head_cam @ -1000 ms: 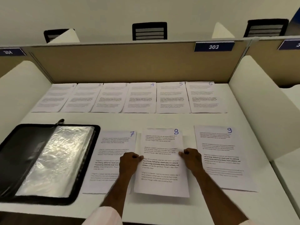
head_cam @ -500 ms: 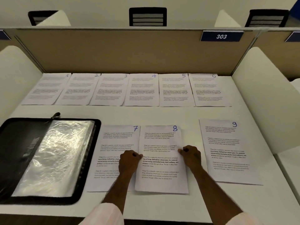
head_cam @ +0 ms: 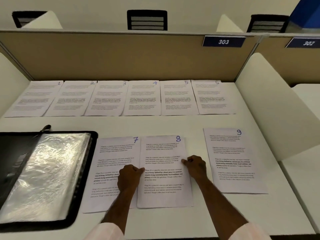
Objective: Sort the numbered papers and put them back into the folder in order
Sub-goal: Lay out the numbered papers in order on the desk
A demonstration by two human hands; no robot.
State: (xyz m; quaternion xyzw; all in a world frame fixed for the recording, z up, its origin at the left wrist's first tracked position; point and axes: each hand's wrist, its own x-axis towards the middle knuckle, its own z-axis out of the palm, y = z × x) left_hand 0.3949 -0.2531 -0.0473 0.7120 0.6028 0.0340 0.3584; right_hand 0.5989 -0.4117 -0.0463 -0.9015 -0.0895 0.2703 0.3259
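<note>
Paper 8 (head_cam: 164, 186) lies flat in the near row, its left edge over paper 7 (head_cam: 110, 156). My left hand (head_cam: 129, 177) pinches paper 8's left edge, and my right hand (head_cam: 195, 166) pinches its right edge. Paper 9 (head_cam: 232, 161) lies apart to the right. Papers 1 (head_cam: 34, 99), 2 (head_cam: 71, 99), 3 (head_cam: 107, 99), 4 (head_cam: 143, 98), 5 (head_cam: 178, 98) and 6 (head_cam: 213, 97) line the far row. The open black folder (head_cam: 83, 193) with shiny plastic sleeves (head_cam: 46, 175) sits at the near left.
The white desk (head_cam: 155, 123) is boxed in by a tan back partition (head_cam: 121, 58) and white side dividers (head_cam: 270, 104). A bare strip runs between the two rows of papers. Chair backs (head_cam: 147, 19) show beyond the partition.
Paper 8 has slid a little left and away, settling flat against paper 7. Both hands stayed on its edges.
</note>
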